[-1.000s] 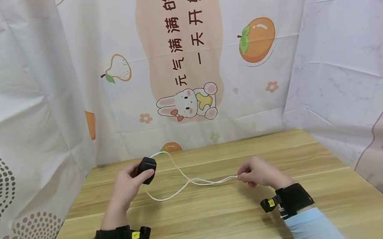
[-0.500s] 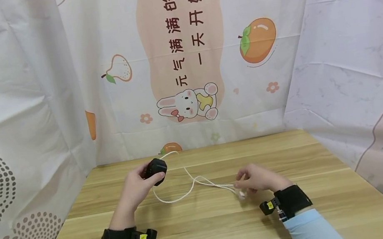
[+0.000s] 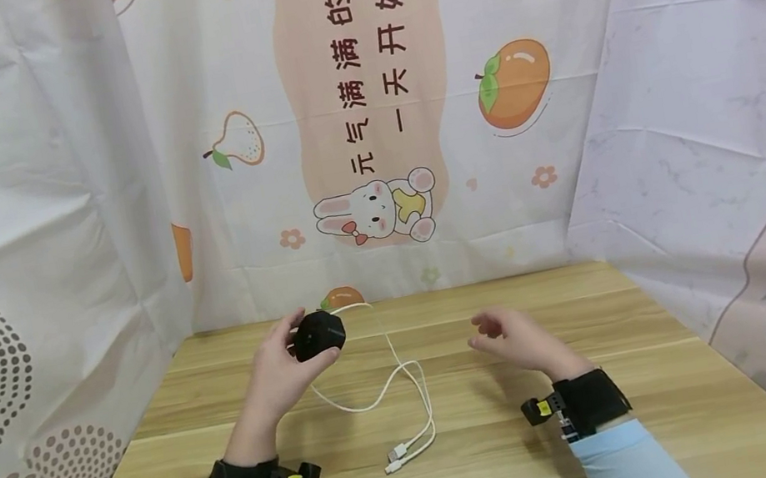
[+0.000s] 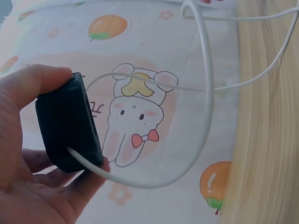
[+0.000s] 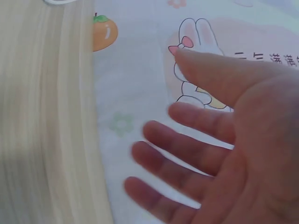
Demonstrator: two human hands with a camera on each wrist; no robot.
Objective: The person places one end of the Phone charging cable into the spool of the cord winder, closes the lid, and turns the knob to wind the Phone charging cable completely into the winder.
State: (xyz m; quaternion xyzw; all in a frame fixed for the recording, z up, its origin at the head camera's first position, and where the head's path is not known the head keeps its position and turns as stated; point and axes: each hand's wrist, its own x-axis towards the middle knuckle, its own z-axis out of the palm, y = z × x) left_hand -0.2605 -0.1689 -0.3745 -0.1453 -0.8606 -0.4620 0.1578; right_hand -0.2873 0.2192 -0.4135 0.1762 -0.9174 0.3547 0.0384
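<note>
My left hand (image 3: 275, 374) holds a small black hexagonal case (image 3: 319, 334) above the left part of the table, thumb on one side and fingers on the other. In the left wrist view a white USB cable (image 4: 205, 93) comes out of the face of the case (image 4: 65, 123) and loops away. The cable's doubled end hangs down in the head view, with its two plugs (image 3: 398, 455) low over the middle of the table. To the right, my right hand (image 3: 522, 344) is in the air, apart from the cable. Its fingers (image 5: 187, 161) are spread and relaxed, holding nothing.
The wooden table (image 3: 482, 468) runs back to a printed cloth (image 3: 361, 107) hanging behind it. More cloth hangs at the left side (image 3: 49, 244) and the right side (image 3: 702, 101). Each wrist wears a black strap (image 3: 593, 401) with a small camera.
My right hand has let go of the cable's plug end, which has dropped and swung left toward the middle. My left hand has moved slightly right with the black case and turned it.
</note>
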